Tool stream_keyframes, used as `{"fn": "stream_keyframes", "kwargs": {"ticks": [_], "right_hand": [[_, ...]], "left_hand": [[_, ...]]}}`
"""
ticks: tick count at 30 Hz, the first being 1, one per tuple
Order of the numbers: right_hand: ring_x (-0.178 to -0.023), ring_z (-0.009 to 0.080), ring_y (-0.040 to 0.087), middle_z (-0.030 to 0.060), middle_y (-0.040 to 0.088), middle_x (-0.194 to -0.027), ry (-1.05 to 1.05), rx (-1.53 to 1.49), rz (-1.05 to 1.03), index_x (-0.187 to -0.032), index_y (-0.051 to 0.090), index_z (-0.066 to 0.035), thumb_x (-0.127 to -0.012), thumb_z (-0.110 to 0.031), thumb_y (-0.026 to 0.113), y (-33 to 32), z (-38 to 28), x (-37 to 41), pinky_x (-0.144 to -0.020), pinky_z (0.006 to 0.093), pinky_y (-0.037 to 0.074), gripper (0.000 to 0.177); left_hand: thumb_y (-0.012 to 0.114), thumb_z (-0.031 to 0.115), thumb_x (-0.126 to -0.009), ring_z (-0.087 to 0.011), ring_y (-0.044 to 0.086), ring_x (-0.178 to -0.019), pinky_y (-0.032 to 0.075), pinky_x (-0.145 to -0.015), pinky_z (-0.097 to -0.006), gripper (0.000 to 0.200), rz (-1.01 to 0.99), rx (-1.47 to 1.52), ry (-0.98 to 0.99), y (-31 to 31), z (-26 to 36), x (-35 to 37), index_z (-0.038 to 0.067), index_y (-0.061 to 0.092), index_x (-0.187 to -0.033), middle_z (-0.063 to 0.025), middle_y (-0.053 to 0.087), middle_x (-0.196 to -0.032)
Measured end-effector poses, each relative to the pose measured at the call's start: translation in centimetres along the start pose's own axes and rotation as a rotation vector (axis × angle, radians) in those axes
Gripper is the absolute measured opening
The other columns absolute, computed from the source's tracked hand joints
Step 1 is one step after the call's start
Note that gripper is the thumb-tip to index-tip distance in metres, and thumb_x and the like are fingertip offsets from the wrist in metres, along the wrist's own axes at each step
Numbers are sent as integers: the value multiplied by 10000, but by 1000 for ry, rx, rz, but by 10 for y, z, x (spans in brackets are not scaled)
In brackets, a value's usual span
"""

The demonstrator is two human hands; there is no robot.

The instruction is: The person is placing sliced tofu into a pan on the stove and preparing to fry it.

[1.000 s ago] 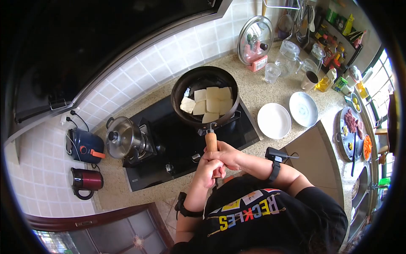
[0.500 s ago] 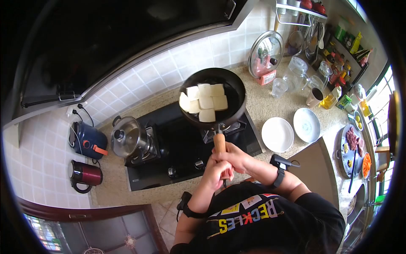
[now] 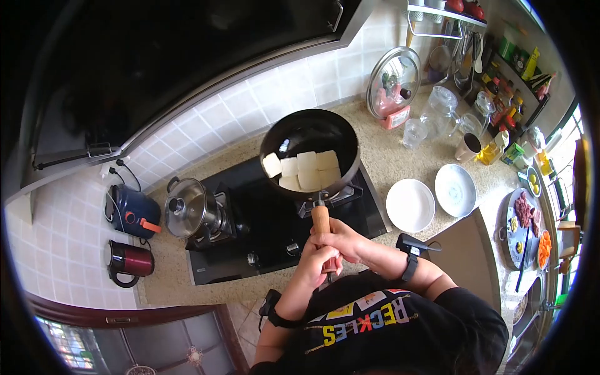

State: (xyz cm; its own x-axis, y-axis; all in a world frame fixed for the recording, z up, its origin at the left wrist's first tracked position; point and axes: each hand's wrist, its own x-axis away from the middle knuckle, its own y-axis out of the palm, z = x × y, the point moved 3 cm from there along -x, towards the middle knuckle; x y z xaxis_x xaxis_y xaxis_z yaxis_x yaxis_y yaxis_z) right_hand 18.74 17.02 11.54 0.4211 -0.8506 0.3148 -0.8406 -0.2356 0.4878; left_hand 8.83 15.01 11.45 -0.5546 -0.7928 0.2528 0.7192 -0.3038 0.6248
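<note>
Both my hands are wrapped round the wooden handle of a dark wok (image 3: 337, 128). My right hand (image 3: 340, 240) grips nearer the pan, and my left hand (image 3: 317, 264) closes over the handle's rear part, overlapping the right. The wok is over the right burner (image 3: 350, 194) of the black gas stove, tilted toward me. Several white tofu slices (image 3: 307, 170) lie bunched in its near side, while the dark far side shows a shiny surface.
On the left burner stands a lidded steel pot (image 3: 190, 209), beside a blue appliance (image 3: 134, 209) and a red kettle (image 3: 130, 259). To the right are a white plate (image 3: 410, 205), a bluish plate (image 3: 455, 190) and a platter with meat (image 3: 524, 209). A lid (image 3: 394, 81) leans against the wall.
The tofu slices have slid from the middle of the wok toward its handle side. The wok and both hands have shifted slightly, with the grip kept.
</note>
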Motion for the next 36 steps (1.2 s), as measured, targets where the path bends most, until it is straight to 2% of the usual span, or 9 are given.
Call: {"fn": "stream_keyframes", "kwargs": {"ticks": [4, 6, 13, 16, 18, 21, 28, 32, 36], "right_hand": [[-718, 135, 576, 98, 557, -832, -5, 67, 49, -1016, 461, 41, -791, -185, 642, 7, 1, 15, -586, 247, 508, 367], [-548, 114, 567, 94, 565, -788, 17, 32, 72, -1002, 460, 43, -802, -233, 640, 9, 0, 22, -426, 221, 491, 386], [-610, 119, 579, 106, 564, -832, 8, 41, 36, -1036, 446, 38, -803, -230, 646, -1, 12, 16, -473, 233, 511, 408], [-659, 138, 591, 104, 564, -834, 22, 81, 33, -1061, 438, 45, -801, -221, 647, -3, 19, 17, -496, 248, 523, 427], [-699, 149, 592, 107, 564, -848, -83, 94, 39, -1079, 436, 45, -802, -215, 647, -6, 32, 10, -521, 258, 529, 435], [-702, 143, 585, 109, 563, -862, -16, 46, 54, -1085, 441, 40, -800, -215, 650, -5, 35, 13, -539, 258, 524, 436], [-709, 145, 583, 112, 563, -869, -52, 64, 45, -1095, 438, 38, -786, -197, 640, -13, 52, 7, -566, 266, 518, 438], [-703, 146, 581, 114, 566, -867, -80, 22, 47, -1075, 445, 36, -777, -175, 636, -13, 49, 1, -566, 263, 516, 412], [-712, 144, 582, 112, 569, -864, -14, -24, 50, -1058, 449, 33, -767, -163, 651, -10, 44, 1, -574, 260, 516, 404]], "left_hand": [[528, 71, -760, -146, 541, -544, 463, -403, -269, 257, 3, 31, -35, 8, -1, 14, 15, 423, -988, -68, 499, -676], [531, 80, -763, -143, 542, -545, 464, -405, -266, 263, -20, 39, -63, 7, -8, 16, 18, 420, -993, -70, 503, -697], [525, 80, -757, -144, 547, -549, 466, -411, -264, 196, 11, 13, -36, 6, -11, 13, 9, 455, -926, -70, 502, -676], [517, 72, -754, -150, 550, -544, 467, -415, -266, 219, -1, -6, -35, -1, -18, 14, 1, 446, -949, -76, 508, -670], [511, 13, -741, -155, 550, -518, 473, -399, -264, 321, -75, 11, -81, -10, -25, 13, 13, 380, -1034, -85, 506, -692], [498, 2, -746, -156, 547, -511, 469, -401, -263, 294, -41, 8, -70, -10, -24, 16, 4, 386, -1018, -88, 507, -670], [471, 28, -759, -164, 554, -522, 473, -426, -269, 288, 1, -113, -46, -7, -25, 17, -14, 410, -1037, -98, 518, -672], [479, 35, -757, -169, 556, -507, 475, -417, -270, 354, 10, -117, -32, -12, -26, 11, -5, 374, -1092, -101, 520, -655], [496, 8, -753, -180, 557, -482, 473, -389, -291, 393, -34, -34, -27, -21, -31, 6, 23, 358, -1120, -102, 515, -656]]}}
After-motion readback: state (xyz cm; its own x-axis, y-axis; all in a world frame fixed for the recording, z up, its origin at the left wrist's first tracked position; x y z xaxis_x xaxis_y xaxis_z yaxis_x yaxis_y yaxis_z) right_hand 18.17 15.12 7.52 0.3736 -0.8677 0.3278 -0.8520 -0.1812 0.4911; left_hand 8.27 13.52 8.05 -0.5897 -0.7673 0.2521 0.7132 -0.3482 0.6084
